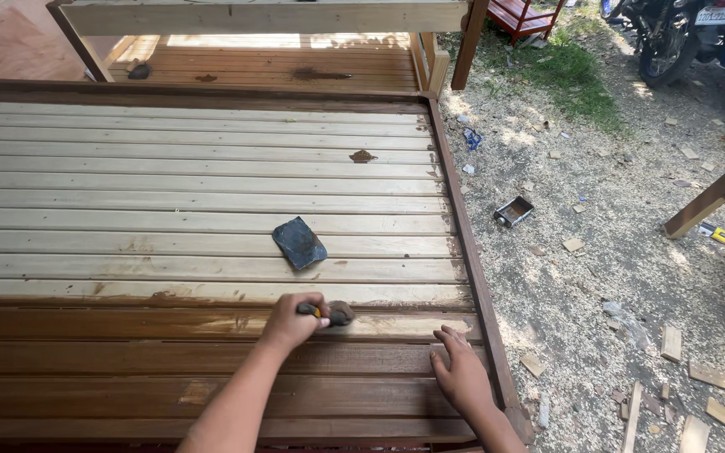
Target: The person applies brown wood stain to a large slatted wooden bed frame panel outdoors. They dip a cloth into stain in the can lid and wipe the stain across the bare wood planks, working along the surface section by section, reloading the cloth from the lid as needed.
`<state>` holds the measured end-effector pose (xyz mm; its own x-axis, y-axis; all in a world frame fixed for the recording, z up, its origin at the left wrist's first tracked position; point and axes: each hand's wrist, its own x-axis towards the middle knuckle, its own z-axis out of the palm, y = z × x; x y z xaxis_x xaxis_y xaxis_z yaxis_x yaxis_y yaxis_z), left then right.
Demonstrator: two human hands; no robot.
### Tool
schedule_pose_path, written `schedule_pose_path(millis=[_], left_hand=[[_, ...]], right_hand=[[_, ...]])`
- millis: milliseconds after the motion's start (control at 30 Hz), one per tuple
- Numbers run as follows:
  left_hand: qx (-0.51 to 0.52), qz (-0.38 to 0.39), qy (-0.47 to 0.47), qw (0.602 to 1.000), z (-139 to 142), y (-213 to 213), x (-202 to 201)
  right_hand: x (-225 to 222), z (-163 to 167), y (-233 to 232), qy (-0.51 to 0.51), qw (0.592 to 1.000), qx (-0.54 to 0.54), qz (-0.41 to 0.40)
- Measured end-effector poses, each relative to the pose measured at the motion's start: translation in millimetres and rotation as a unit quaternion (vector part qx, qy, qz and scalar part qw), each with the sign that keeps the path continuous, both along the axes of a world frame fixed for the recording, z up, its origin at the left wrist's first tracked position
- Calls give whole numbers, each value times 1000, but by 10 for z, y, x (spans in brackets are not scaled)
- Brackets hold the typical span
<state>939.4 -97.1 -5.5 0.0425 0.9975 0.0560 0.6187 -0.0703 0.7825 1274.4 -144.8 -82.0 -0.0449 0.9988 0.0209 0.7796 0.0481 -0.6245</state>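
Left hand (291, 321) in closed grip, right hand (461, 373) flat, fingers spread.

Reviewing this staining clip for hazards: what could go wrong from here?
1. The right hand rests flat on dark, seemingly freshly stained slats; it may smear the finish or pick up stain.
2. The dark pad lies on bare slats ahead of the brush in the left hand; it could mark the wood or get in the way.
3. The stain edge looks patchy, so lap marks may show.
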Motion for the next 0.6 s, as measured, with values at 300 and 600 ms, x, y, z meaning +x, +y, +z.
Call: schedule_pose_path(millis=[300,600], left_hand=[[-132,129,-75,980,15,209,638],[-36,21,-14,999,67,197,330]], right_hand=[[-106,-56,-29,-84,996,-13,38],[-374,-131,154,-176,979,-31,97]])
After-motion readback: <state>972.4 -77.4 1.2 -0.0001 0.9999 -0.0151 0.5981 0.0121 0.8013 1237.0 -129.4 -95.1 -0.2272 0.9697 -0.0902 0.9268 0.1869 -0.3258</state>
